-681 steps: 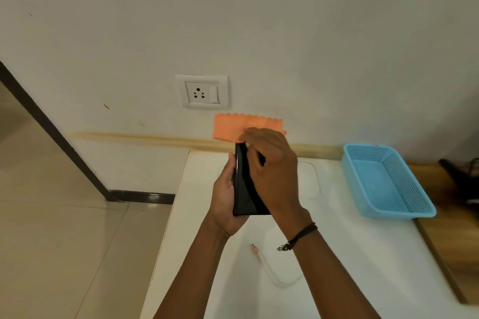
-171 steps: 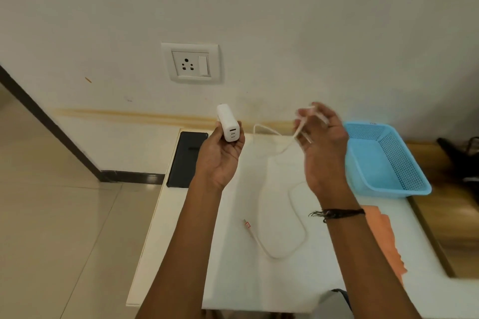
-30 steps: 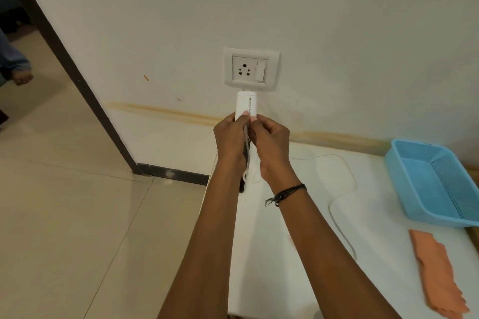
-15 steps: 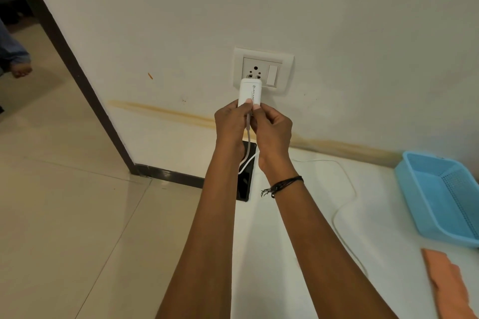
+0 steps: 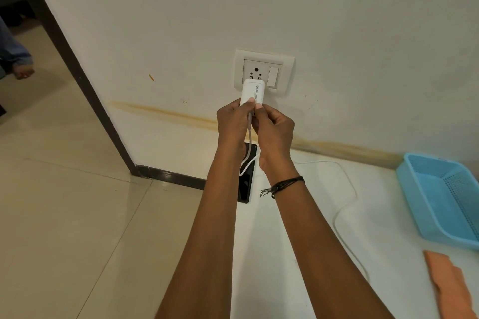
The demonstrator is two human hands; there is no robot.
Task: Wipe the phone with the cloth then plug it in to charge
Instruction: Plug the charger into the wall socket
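Note:
Both hands hold a white charger adapter (image 5: 253, 93) up against the wall socket (image 5: 263, 71), its top edge at the socket's lower holes. My left hand (image 5: 233, 122) grips the adapter's left side and my right hand (image 5: 274, 128) its right side and the cable end. The white cable (image 5: 344, 208) hangs from the adapter, crosses the black phone (image 5: 246, 179) and loops over the white table (image 5: 305, 217). The phone lies flat at the table's far left corner, partly hidden by my left wrist. The orange cloth (image 5: 451, 287) lies on the table at the lower right.
A blue plastic basket (image 5: 445, 197) stands at the table's right side by the wall. Left of the table is tiled floor (image 5: 64, 215) and a dark door frame (image 5: 77, 70). Another person's foot (image 5: 23, 72) shows at the far left.
Both hands have lifted the adapter from below the socket plate up to the socket face. The view has shifted a little toward the wall.

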